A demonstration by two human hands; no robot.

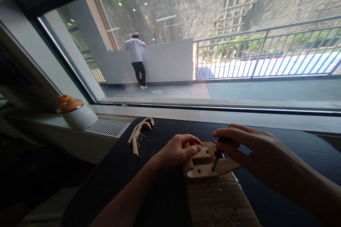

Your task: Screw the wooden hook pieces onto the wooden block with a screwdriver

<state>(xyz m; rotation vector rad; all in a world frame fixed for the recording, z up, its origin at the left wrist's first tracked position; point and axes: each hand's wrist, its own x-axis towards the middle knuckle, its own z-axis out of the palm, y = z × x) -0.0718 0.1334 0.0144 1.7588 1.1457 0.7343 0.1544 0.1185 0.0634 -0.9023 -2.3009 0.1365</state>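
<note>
My right hand (239,142) is closed around a screwdriver (218,153) with a dark handle. Its tip points down at a screw or hole in the front bar of a pale wooden frame (206,173). Dark round holes show in the frame's bars. My left hand (181,149) steadies the frame's left end, with thumb and fingers wrapped over it. Under the frame lies a brown board (213,202) with many small holes and marks. How deep the tip sits I cannot tell.
On the dark table (119,177), to the left, lie curved wooden pieces (137,136) beside several loose screws (140,140). A white container with an orange top (69,104) stands on the sill near a vent (108,127). Behind the window, a person (136,55) leans on a wall.
</note>
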